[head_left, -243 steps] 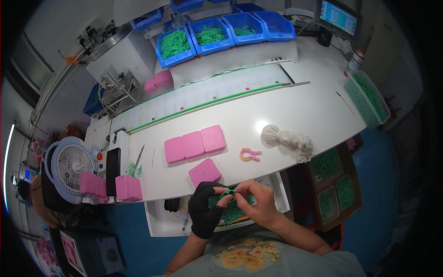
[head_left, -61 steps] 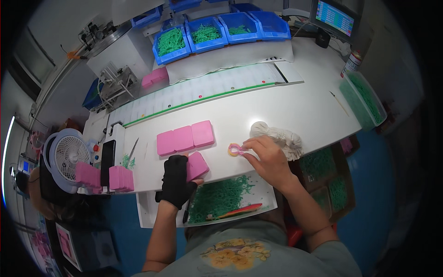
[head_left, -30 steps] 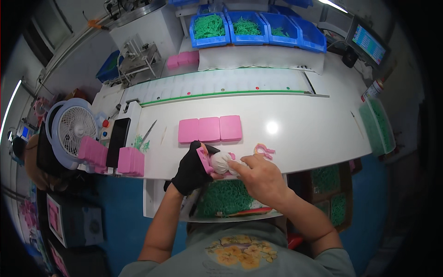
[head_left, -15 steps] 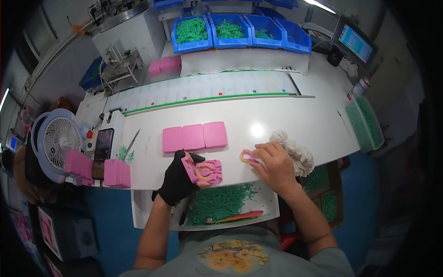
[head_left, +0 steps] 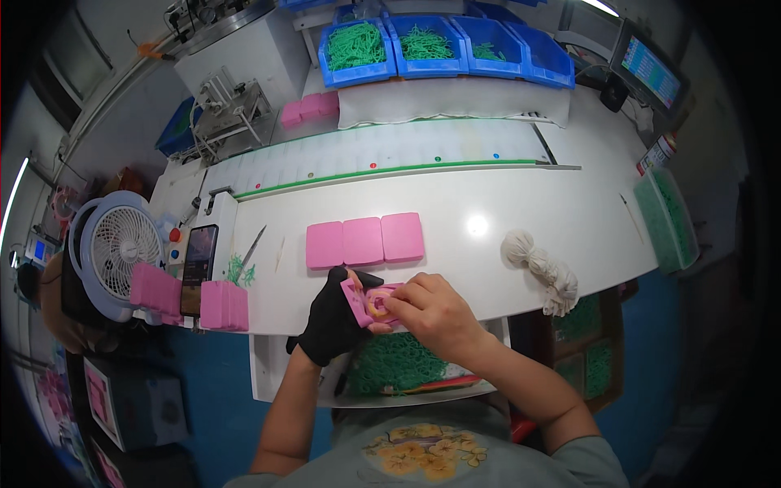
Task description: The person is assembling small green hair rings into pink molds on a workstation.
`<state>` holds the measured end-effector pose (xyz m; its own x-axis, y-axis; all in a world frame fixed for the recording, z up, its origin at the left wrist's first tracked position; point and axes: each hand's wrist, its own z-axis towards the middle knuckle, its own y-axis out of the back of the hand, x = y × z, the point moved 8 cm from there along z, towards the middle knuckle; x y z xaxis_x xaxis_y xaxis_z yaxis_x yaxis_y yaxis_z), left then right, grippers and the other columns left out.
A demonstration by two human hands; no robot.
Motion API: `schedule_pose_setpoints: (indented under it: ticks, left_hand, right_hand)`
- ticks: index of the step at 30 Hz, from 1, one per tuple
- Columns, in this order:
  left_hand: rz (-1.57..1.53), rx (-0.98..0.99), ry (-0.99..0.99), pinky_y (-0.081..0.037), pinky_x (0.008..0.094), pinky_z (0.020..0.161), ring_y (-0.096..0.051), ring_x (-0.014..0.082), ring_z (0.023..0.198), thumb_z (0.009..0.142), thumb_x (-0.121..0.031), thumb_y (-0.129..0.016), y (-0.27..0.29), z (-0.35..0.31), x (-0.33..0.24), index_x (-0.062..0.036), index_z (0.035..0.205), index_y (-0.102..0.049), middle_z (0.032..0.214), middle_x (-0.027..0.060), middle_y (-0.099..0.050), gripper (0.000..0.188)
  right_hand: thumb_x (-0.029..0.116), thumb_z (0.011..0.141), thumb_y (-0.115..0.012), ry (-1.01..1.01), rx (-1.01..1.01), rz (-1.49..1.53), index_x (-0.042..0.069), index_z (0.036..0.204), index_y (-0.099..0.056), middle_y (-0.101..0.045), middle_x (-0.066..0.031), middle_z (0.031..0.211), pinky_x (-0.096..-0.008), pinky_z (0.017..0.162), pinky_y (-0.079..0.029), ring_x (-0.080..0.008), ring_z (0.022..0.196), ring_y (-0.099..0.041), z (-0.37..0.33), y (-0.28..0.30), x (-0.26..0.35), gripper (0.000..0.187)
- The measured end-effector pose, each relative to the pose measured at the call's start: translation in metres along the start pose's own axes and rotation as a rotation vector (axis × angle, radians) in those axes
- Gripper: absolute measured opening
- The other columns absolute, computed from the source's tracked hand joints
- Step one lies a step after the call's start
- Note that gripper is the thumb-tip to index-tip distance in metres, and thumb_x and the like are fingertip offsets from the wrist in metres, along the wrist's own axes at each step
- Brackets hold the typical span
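My left hand, in a black glove with bare fingertips, grips a pink mold that is spread open above the table's near edge. A yellow ring shows in its hollow. My right hand is bare and reaches over the mold from the right, thumb and fingers pinched together. At those fingertips is a small pink piece, mostly covered by the fingers and lying against the ring. Just beyond the hands, three closed pink molds sit side by side.
A bundle of whitish cloth lies at right. The open drawer below holds green strands. Left are a fan, a phone, stacked pink molds and tweezers. Blue bins stand at the back.
My right hand has moved left to the mold, and the pink-and-yellow piece has gone from its spot on the table. The whole view has shifted slightly.
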<state>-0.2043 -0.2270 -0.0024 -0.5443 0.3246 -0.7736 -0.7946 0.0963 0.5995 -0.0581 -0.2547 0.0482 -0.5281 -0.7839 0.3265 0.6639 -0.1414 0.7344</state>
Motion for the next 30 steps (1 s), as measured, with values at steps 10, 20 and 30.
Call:
schedule_pose_setpoints:
  ticks: [10, 20, 30]
  left_hand:
    - [-0.041, -0.032, -0.146, -0.047, 0.0332, 0.07, -0.055, 0.0239, 0.079, 0.058, -0.052, -0.086, -0.004, 0.002, -0.003, -0.0048, 0.103, -0.051, 0.092, 0.0074, -0.048, 0.074]
    - [-0.368, -0.214, -0.083, -0.049, 0.0325, 0.086, -0.058, 0.0225, 0.103, 0.081, -0.004, -0.068, -0.001, -0.009, -0.01, -0.0062, 0.117, -0.052, 0.113, 0.0101, -0.056, 0.039]
    - [-0.235, -0.478, -0.064, -0.047, 0.0284, 0.077, -0.056, 0.0168, 0.085, 0.086, -0.007, -0.067, 0.018, -0.034, -0.037, -0.0035, 0.105, -0.052, 0.099, 0.0089, -0.056, 0.025]
  right_hand:
    - [0.009, 0.069, -0.064, -0.04, 0.169, -0.12, -0.001, 0.082, -0.061, -0.053, -0.0093, 0.083, -0.0299, 0.074, -0.048, -0.0241, 0.083, -0.052, 0.007, -0.015, 0.012, 0.017]
    - [0.004, 0.073, -0.061, -0.173, 0.14, -0.142, 0.003, 0.113, -0.064, -0.053, -0.0194, 0.119, -0.0402, 0.09, -0.046, -0.034, 0.112, -0.05, -0.001, -0.015, 0.02, 0.04]
    - [0.018, 0.092, -0.058, -0.709, -0.154, 0.756, -0.003, 0.106, -0.058, -0.059, -0.0231, 0.111, -0.0372, 0.081, -0.053, -0.0291, 0.102, -0.061, -0.015, 0.009, -0.003, 0.025]
